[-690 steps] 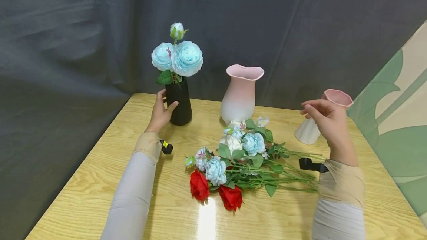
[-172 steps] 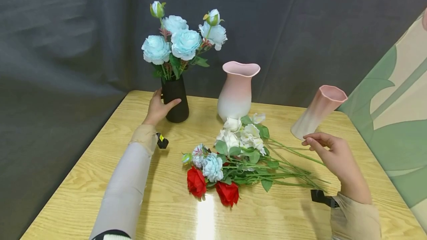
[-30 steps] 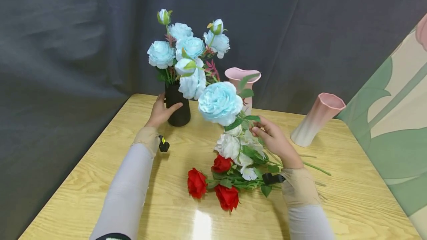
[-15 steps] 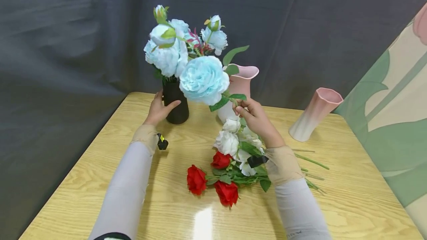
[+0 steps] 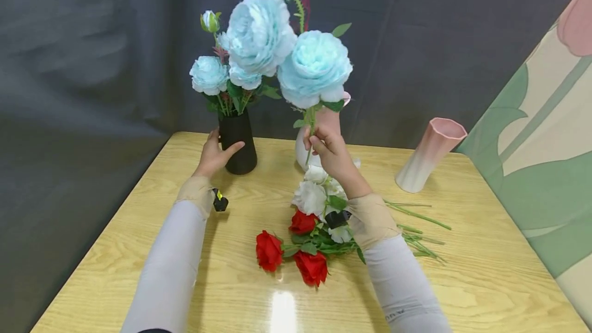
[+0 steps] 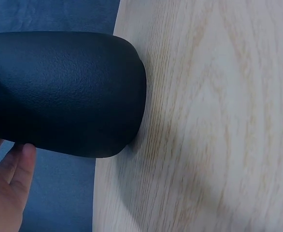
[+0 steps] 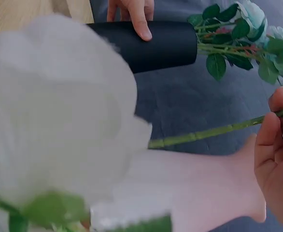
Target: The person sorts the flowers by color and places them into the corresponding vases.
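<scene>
My left hand (image 5: 214,155) holds the black vase (image 5: 238,143) low on its side, thumb in front. It stands upright with several light-blue artificial peonies (image 5: 209,75) in it. My right hand (image 5: 333,153) pinches the green stem (image 7: 209,133) of another light-blue peony spray (image 5: 316,68), raised right of the vase with its blooms up. In the right wrist view, a white flower (image 7: 59,106) blurs the foreground and the stem hangs past the pink-white vase (image 7: 194,188). The left wrist view shows the vase base (image 6: 83,96) on the table and some fingertips (image 6: 28,157).
On the wooden table (image 5: 231,281) lie red roses (image 5: 268,251) and white flowers (image 5: 310,197), their stems (image 5: 421,215) pointing right. A wavy-rimmed pink-white vase (image 5: 302,150) stands behind them, partly hidden. A slanted pink-white vase (image 5: 430,155) is at the right. Dark cloth (image 5: 115,66) hangs behind.
Since 5.7 seconds ago, my right hand has taken a blue peony spray from the pile. Over the last second it has moved up and left, turning upright. My left hand stays on the black vase.
</scene>
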`<state>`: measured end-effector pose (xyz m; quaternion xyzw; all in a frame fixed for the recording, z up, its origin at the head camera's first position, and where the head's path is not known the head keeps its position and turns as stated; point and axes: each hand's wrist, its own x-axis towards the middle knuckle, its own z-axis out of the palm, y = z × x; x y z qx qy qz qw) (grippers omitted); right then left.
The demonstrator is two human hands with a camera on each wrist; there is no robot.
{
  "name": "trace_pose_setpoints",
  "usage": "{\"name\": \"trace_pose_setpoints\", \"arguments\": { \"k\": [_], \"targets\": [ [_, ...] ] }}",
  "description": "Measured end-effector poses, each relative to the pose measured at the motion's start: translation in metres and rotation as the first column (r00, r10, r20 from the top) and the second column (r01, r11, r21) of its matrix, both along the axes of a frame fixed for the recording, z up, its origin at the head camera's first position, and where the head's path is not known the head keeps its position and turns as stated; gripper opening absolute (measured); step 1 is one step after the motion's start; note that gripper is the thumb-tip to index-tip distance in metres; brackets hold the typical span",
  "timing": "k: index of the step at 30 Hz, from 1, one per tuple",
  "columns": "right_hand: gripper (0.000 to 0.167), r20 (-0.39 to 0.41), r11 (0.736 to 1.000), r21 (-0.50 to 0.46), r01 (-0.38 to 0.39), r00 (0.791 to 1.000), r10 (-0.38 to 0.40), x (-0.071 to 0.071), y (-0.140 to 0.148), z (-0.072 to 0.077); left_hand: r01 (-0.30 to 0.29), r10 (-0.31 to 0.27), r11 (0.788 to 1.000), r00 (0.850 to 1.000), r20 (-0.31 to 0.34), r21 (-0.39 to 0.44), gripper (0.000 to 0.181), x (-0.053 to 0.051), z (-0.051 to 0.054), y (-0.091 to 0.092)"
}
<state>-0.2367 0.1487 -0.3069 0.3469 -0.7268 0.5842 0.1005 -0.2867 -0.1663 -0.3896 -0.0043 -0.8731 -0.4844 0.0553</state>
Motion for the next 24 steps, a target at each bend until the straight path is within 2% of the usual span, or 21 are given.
{"name": "trace_pose_setpoints", "arguments": {
  "k": [4, 7, 9, 12, 15, 19, 21, 23, 24],
  "targets": [
    [0.017, -0.065, 0.998, -0.033, -0.054, 0.997, 0.052, -0.004, -0.012, -0.003, -0.003, 0.003, 1.000, 1.000, 0.014, -0.014, 0.105, 0.002, -0.002, -0.003],
    [0.027, -0.107, 0.996, -0.049, -0.069, 0.992, 0.063, -0.005, -0.020, -0.004, -0.008, 0.008, 1.000, 1.000, 0.010, -0.022, 0.105, 0.003, -0.002, -0.005],
    [0.032, -0.118, 0.993, -0.069, -0.091, 0.990, 0.083, -0.006, -0.026, -0.004, -0.009, 0.009, 1.000, 1.000, -0.001, -0.021, 0.103, 0.003, -0.001, -0.005],
    [0.031, -0.121, 0.992, -0.081, -0.100, 0.989, 0.090, -0.008, -0.036, -0.002, -0.011, 0.011, 1.000, 1.000, -0.016, -0.022, 0.100, 0.003, 0.000, -0.005],
    [0.023, -0.096, 0.996, -0.055, -0.068, 0.993, 0.063, -0.009, -0.046, 0.000, -0.012, 0.011, 1.000, 1.000, -0.028, -0.015, 0.098, 0.004, 0.000, -0.004],
    [0.021, -0.027, 0.999, -0.032, -0.020, 0.999, 0.019, -0.013, -0.058, 0.000, -0.009, 0.009, 1.000, 1.000, -0.026, -0.006, 0.098, 0.004, 0.000, -0.002],
    [0.022, -0.014, 0.999, -0.044, -0.006, 1.000, 0.005, -0.016, -0.063, 0.001, -0.009, 0.009, 1.000, 1.000, -0.026, -0.004, 0.099, 0.004, 0.000, -0.001],
    [0.024, -0.038, 0.998, -0.064, -0.005, 0.999, 0.003, -0.021, -0.066, 0.000, -0.008, 0.008, 1.000, 1.000, -0.030, -0.007, 0.098, 0.003, -0.001, 0.000],
    [0.024, -0.016, 0.995, -0.097, -0.024, 1.000, 0.023, -0.027, -0.067, -0.005, -0.006, 0.006, 1.000, 1.000, -0.031, -0.006, 0.098, 0.002, -0.001, 0.001]
  ]
}}
